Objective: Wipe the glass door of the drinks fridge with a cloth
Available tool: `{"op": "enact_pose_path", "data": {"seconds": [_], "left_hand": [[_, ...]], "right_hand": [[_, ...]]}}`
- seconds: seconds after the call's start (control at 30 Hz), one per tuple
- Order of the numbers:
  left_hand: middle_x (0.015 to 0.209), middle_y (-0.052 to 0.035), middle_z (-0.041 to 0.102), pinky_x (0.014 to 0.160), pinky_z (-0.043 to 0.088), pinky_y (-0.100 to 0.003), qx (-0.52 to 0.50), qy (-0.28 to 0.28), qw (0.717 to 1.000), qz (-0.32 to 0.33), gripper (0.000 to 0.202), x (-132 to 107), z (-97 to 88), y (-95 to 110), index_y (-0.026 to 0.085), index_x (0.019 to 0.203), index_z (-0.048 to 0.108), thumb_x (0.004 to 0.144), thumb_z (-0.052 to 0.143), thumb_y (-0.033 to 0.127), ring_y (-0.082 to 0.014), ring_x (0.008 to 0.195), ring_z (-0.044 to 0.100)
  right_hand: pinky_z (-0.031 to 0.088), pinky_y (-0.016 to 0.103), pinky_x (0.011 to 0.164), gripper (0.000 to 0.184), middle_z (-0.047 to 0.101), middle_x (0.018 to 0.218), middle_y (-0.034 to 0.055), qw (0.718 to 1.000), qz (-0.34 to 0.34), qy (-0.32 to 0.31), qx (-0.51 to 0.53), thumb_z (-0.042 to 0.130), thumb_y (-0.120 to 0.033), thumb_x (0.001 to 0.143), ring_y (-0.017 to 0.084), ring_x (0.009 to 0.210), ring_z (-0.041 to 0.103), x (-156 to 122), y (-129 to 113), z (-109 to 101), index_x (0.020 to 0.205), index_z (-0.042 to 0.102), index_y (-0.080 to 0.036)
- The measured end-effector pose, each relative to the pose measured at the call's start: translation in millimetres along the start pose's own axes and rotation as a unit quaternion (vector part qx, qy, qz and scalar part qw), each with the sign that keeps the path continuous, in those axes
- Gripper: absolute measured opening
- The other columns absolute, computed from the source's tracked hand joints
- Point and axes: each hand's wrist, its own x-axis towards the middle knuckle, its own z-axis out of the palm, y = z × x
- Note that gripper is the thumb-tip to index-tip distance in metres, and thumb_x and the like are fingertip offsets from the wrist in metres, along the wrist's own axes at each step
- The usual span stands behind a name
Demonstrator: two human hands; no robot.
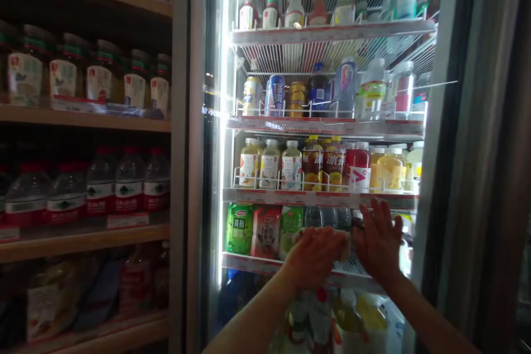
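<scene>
My left hand (pixel 316 257) reaches up in front of a lit drinks fridge, its fingers laid together over a pale cloth (pixel 345 245). Only the cloth's edge shows past the fingertips; the rest is under the hand. My right hand (pixel 378 240) is raised just to the right, with fingers spread and nothing in it. Faint reflections show glass in front of the shelves; whether the right palm touches it, I cannot tell. Behind the hands are a green drink pouch (pixel 239 229), a red pouch (pixel 266 232) and a wire shelf.
Fridge shelves above hold bottles of tea (pixel 291 166) and cans (pixel 274 95). Large bottles (pixel 321 315) stand at the bottom. To the left, wooden shelves (pixel 83 116) carry jars (pixel 63 69) and red-capped water bottles (pixel 129 180). A dark door frame (pixel 452 149) runs down the right.
</scene>
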Motion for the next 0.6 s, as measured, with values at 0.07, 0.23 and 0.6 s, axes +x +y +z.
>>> {"op": "enact_pose_path", "data": {"seconds": [0.07,0.23,0.6], "left_hand": [[0.152,0.0016,0.018,0.110,0.022,-0.041,-0.012,-0.044,0.995,0.089,0.048,-9,-2.0,8,0.024,0.136,0.038,0.089,0.036,0.035,-0.0228,0.140,0.015],[0.150,0.0056,0.025,0.111,0.022,-0.037,-0.026,-0.047,0.995,0.082,0.043,-89,-20.1,-30,0.031,0.132,0.043,0.089,0.040,0.036,-0.0188,0.139,0.018],[0.152,-0.0101,0.013,0.110,0.017,-0.053,0.030,0.047,0.961,-0.273,0.060,-91,-13.6,-46,0.016,0.143,0.025,0.086,0.042,0.028,-0.0312,0.140,0.011]], "right_hand": [[0.012,0.052,0.110,0.054,0.026,0.149,0.0095,1.000,-0.015,-0.024,0.000,0.042,-0.030,0.088,0.028,0.138,0.023,-3,2,-6,0.140,0.031,-0.024],[0.012,0.050,0.111,0.057,0.023,0.150,0.0062,0.998,-0.028,-0.059,-0.002,0.044,-0.028,0.087,0.026,0.138,0.021,-21,11,-19,0.141,0.027,-0.029],[0.012,0.060,0.108,0.057,0.024,0.150,0.0096,1.000,0.011,-0.006,0.003,0.043,-0.029,0.088,0.031,0.138,0.021,-34,0,1,0.142,0.025,-0.026]]}}
